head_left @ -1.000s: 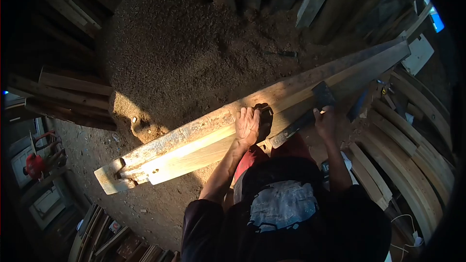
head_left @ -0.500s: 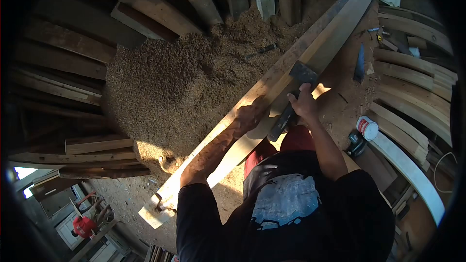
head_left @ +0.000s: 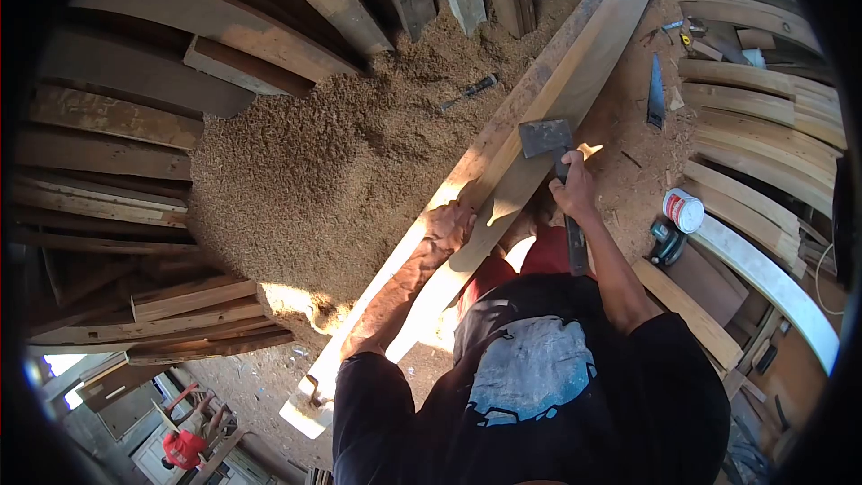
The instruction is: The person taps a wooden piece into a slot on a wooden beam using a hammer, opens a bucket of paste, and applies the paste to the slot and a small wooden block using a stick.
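A long wooden beam (head_left: 539, 117) runs diagonally from the lower left to the top right across my lap. My left hand (head_left: 449, 226) rests on it, fingers curled at its upper edge; whatever they may grip is hidden. In my right hand (head_left: 575, 187) is a dark square-headed mallet (head_left: 545, 137), held by the handle near the head. The head lies over the beam, and the handle points down toward my thigh.
Wood shavings (head_left: 296, 171) cover the ground beyond the beam, with a chisel-like tool (head_left: 469, 92) on them. At right are a handsaw (head_left: 656, 94), a white tub (head_left: 684, 210), a green power tool (head_left: 666, 242) and stacked planks (head_left: 754, 162). Another person (head_left: 184, 449) works at the lower left.
The view has turned, so the beam stands steeper. My left hand has slid down along the beam. The mallet's handle has swung downward, and its head has come over the beam.
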